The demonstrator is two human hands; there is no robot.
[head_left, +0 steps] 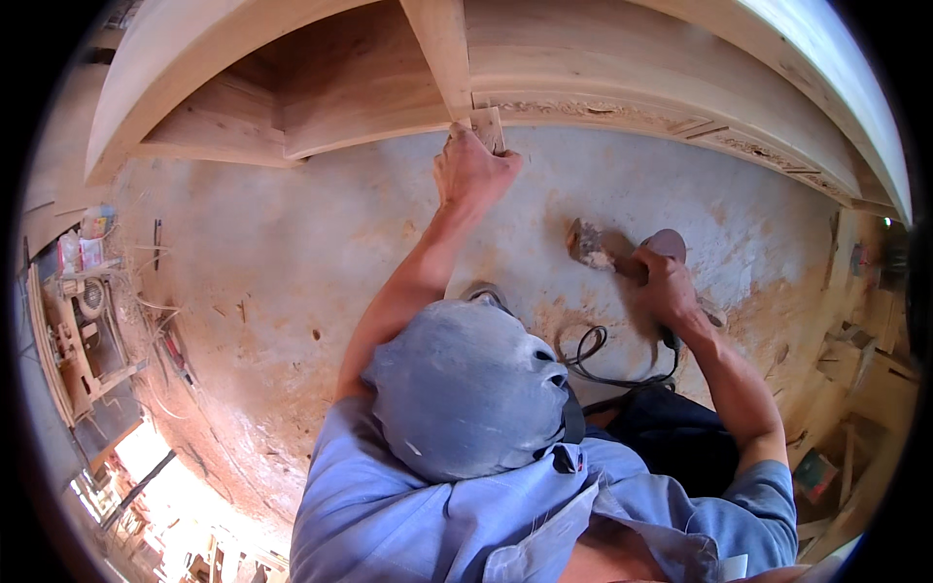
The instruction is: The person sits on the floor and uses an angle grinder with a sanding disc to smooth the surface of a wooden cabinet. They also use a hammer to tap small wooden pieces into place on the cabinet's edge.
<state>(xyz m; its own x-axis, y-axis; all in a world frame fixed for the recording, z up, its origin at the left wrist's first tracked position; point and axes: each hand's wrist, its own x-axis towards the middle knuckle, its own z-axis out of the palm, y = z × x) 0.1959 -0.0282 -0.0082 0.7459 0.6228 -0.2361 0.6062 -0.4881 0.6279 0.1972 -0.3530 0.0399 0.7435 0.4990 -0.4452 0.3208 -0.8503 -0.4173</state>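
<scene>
My left hand (473,167) reaches forward, its fingers closed on a small pale wooden block (488,128). This block sits at the lower rail of a wooden furniture frame (379,121), beside the end of an upright. Off to the right, my right hand (668,290) grips a corded angle grinder (666,245) low over the floor. Its round, brownish disc points forward, away from me. My fingers hide most of the tool's body. Left of the disc lies a rough, chunky brown piece (589,243) whose kind I cannot make out.
A black cord (593,361) loops on the dusty concrete floor (262,243). Wood shavings lie along the frame's rail (622,115). At far left are a wooden contraption (83,340) and scraps; wooden pieces (846,355) stand at far right. A grey cap (466,389) blocks the lower middle.
</scene>
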